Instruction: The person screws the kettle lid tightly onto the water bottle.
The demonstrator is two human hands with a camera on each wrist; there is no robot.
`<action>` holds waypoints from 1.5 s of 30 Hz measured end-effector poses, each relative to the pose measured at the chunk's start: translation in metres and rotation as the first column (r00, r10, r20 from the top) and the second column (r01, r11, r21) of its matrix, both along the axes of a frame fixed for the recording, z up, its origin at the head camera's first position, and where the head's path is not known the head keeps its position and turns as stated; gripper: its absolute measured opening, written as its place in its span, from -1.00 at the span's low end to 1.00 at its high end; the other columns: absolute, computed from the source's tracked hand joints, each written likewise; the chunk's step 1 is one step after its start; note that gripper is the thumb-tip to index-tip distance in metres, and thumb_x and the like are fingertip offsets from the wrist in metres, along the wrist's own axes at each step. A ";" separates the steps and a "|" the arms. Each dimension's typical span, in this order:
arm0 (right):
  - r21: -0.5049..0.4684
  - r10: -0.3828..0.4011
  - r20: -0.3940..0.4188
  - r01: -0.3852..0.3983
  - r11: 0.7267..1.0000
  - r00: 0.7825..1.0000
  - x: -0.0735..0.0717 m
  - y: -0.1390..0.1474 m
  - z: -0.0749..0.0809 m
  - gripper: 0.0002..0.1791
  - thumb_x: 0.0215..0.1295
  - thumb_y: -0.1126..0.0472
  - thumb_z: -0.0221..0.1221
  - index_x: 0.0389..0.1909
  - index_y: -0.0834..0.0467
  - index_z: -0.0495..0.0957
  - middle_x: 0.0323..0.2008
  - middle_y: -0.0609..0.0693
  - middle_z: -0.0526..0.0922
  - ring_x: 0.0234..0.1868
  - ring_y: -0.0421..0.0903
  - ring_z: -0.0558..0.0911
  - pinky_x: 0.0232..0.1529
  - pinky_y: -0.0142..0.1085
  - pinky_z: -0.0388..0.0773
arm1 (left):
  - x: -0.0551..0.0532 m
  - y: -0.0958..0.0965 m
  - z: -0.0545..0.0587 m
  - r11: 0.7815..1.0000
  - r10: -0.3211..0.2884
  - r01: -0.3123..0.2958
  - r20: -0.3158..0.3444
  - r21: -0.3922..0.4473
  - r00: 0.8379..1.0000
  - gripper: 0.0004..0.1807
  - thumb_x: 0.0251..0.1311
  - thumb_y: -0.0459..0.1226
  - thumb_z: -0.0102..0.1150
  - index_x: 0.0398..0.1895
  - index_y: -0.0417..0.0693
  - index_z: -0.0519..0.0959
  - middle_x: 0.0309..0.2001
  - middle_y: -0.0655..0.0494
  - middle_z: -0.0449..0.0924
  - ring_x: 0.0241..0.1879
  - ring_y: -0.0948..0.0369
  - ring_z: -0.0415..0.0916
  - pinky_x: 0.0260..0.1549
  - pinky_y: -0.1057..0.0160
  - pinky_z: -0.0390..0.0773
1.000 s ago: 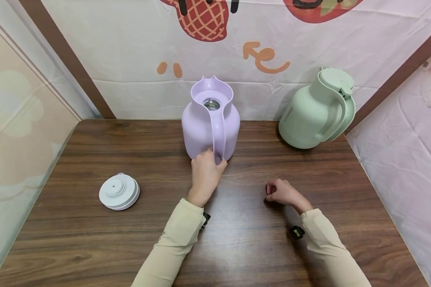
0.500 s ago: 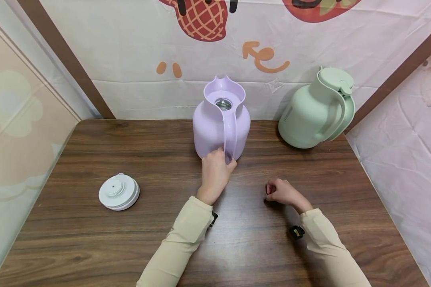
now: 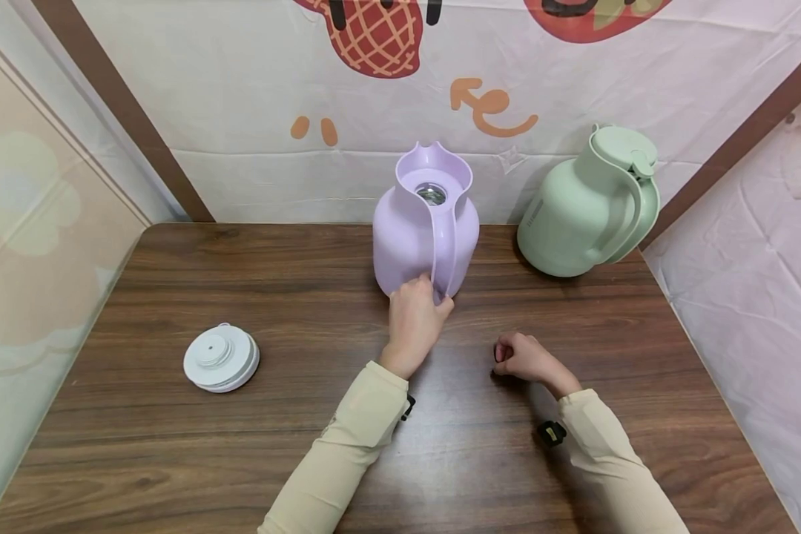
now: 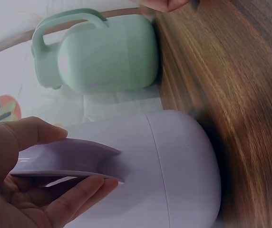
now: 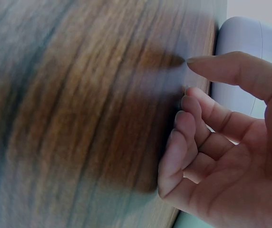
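A lilac thermos jug (image 3: 400, 241) stands upright near the back of the table, its round mouth uncovered. My left hand (image 3: 414, 326) grips the lower part of its handle (image 3: 444, 248), with the thumb on one side and the fingers on the other, as the left wrist view shows. To the right of the jug and nearer me, my right hand (image 3: 527, 358) rests on the table, fingers loosely bent and holding nothing. In the right wrist view the fingertips (image 5: 167, 161) lie right at the wood.
On the left of the table lies a round white lid (image 3: 219, 356) with a stepped centre. A green thermos jug (image 3: 567, 219), its lid on, stands at the back right. Behind the wooden table (image 3: 294, 445) hangs a printed cloth (image 3: 240, 111).
My left hand has shifted the lilac thermos jug to the right along the back of the table, still by its handle. The right hand, white lid and green jug have stayed put.
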State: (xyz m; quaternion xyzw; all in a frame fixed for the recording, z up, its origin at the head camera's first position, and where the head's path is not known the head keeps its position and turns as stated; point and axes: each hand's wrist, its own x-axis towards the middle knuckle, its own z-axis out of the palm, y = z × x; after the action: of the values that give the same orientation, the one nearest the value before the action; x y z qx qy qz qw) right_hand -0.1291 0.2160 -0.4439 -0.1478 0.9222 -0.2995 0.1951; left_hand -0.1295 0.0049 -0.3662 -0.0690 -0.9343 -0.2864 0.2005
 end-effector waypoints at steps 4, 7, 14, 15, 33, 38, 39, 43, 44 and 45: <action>0.002 0.000 -0.003 0.000 1.000 1.000 0.000 0.001 -0.001 -0.83 -0.15 0.33 0.25 -0.58 0.14 0.42 -0.68 -0.11 0.39 -0.61 -0.17 0.36 -0.50 -0.31 0.29 | -0.001 0.003 0.000 1.000 -0.010 0.010 -0.006 -0.001 1.000 -0.80 -0.14 -0.29 0.27 -0.63 -0.22 0.47 -0.62 -0.08 0.53 -0.53 -0.06 0.53 -0.51 0.03 0.44; 0.003 -0.002 -0.001 0.002 1.000 1.000 0.000 0.001 -0.001 -0.83 -0.16 0.33 0.25 -0.59 0.14 0.41 -0.68 -0.12 0.38 -0.61 -0.18 0.36 -0.51 -0.31 0.29 | -0.002 0.006 0.000 1.000 -0.017 0.017 -0.010 -0.003 1.000 -0.80 -0.14 -0.29 0.28 -0.63 -0.22 0.47 -0.62 -0.08 0.53 -0.53 -0.05 0.53 -0.51 0.03 0.45; -0.002 -0.002 0.001 0.002 1.000 1.000 0.000 0.000 -0.001 -0.83 -0.16 0.34 0.25 -0.59 0.14 0.41 -0.69 -0.12 0.38 -0.61 -0.18 0.35 -0.51 -0.31 0.28 | -0.006 0.009 -0.001 1.000 -0.017 0.017 0.003 -0.002 1.000 -0.80 -0.12 -0.29 0.27 -0.61 -0.23 0.47 -0.60 -0.07 0.54 -0.52 -0.04 0.53 -0.51 0.04 0.44; -0.001 -0.002 0.001 0.002 1.000 1.000 0.000 0.000 -0.001 -0.82 -0.16 0.34 0.25 -0.59 0.14 0.41 -0.69 -0.12 0.38 -0.62 -0.18 0.35 -0.51 -0.32 0.28 | -0.006 0.009 -0.001 1.000 -0.019 0.019 0.004 -0.002 1.000 -0.80 -0.12 -0.29 0.27 -0.61 -0.23 0.47 -0.60 -0.07 0.54 -0.52 -0.04 0.53 -0.51 0.04 0.44; -0.002 0.007 0.003 -0.007 1.000 1.000 -0.001 0.001 -0.001 -0.82 -0.14 0.36 0.25 -0.59 0.16 0.41 -0.68 -0.11 0.37 -0.61 -0.18 0.34 -0.53 -0.32 0.27 | -0.013 0.009 -0.001 0.999 -0.043 0.043 -0.008 -0.017 0.999 -0.80 -0.11 -0.29 0.26 -0.63 -0.24 0.47 -0.61 -0.07 0.53 -0.53 -0.04 0.53 -0.52 0.04 0.45; 0.000 0.005 0.002 -0.005 1.000 1.000 -0.001 0.001 -0.001 -0.82 -0.13 0.36 0.25 -0.59 0.17 0.41 -0.67 -0.10 0.38 -0.61 -0.18 0.34 -0.53 -0.32 0.27 | -0.013 0.007 0.000 0.999 -0.049 0.049 0.015 -0.016 0.999 -0.80 -0.09 -0.27 0.26 -0.60 -0.22 0.48 -0.61 -0.07 0.53 -0.53 -0.06 0.53 -0.52 0.04 0.46; -0.001 0.005 0.002 -0.005 1.000 1.000 -0.001 0.001 -0.002 -0.82 -0.13 0.36 0.25 -0.59 0.17 0.41 -0.67 -0.10 0.38 -0.61 -0.18 0.34 -0.53 -0.32 0.28 | -0.013 0.007 0.000 0.999 -0.049 0.050 0.022 -0.013 0.999 -0.80 -0.08 -0.27 0.26 -0.59 -0.22 0.48 -0.60 -0.07 0.53 -0.53 -0.07 0.53 -0.52 0.04 0.46; -0.003 0.007 0.000 -0.007 1.000 1.000 -0.001 0.001 -0.002 -0.83 -0.13 0.36 0.25 -0.58 0.17 0.42 -0.66 -0.09 0.39 -0.60 -0.17 0.35 -0.53 -0.32 0.28 | -0.012 0.005 0.000 0.999 -0.047 0.047 0.045 0.000 0.998 -0.79 -0.06 -0.24 0.26 -0.56 -0.21 0.49 -0.58 -0.07 0.53 -0.52 -0.07 0.52 -0.52 0.03 0.46; -0.002 0.006 -0.001 -0.006 1.000 1.000 -0.001 0.001 -0.002 -0.83 -0.13 0.36 0.25 -0.58 0.17 0.42 -0.65 -0.09 0.39 -0.60 -0.17 0.35 -0.53 -0.32 0.29 | -0.011 0.005 0.001 0.999 -0.045 0.045 0.046 0.001 0.998 -0.78 -0.06 -0.23 0.27 -0.55 -0.21 0.49 -0.57 -0.07 0.54 -0.52 -0.08 0.53 -0.52 0.03 0.46; -0.003 0.007 -0.001 -0.007 1.000 1.000 -0.001 0.001 -0.002 -0.83 -0.13 0.36 0.25 -0.58 0.17 0.42 -0.65 -0.09 0.40 -0.60 -0.17 0.35 -0.52 -0.32 0.29 | -0.011 0.004 0.001 0.999 -0.042 0.043 0.047 -0.001 0.998 -0.77 -0.06 -0.22 0.27 -0.54 -0.21 0.49 -0.56 -0.07 0.54 -0.51 -0.08 0.53 -0.52 0.03 0.46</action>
State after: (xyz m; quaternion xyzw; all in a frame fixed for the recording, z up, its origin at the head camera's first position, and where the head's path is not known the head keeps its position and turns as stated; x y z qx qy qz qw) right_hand -0.1298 0.2168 -0.4458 -0.1515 0.9213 -0.3000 0.1955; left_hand -0.1407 0.0090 -0.3655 -0.0822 -0.9374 -0.2915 0.1723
